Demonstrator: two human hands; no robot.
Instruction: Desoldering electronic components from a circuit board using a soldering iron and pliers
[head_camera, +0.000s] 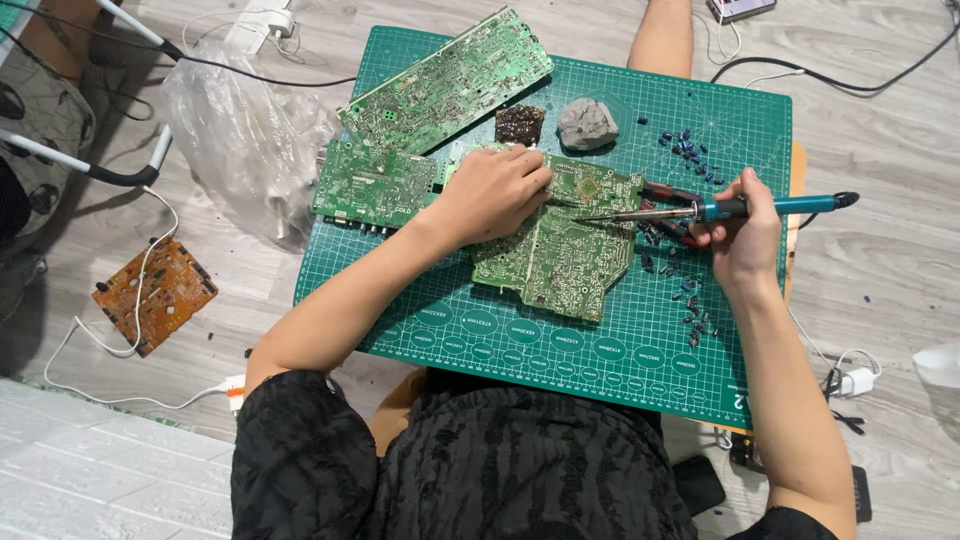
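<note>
A crumpled clear plastic bag (245, 140) lies on the floor just left of the green cutting mat. At the top edge, right of the mat, part of a small device with a pale screen (738, 8) shows.

The green circuit board (560, 245) lies flat, solder side up, near the middle of the green cutting mat (640, 340), closer to the mat's far edge than its near one. Its outline is irregular, with a stepped near edge. The soldering iron (720, 208) has a teal handle and a thin metal shaft; it lies almost level, pointing left, its tip touching the board's right part.
</note>
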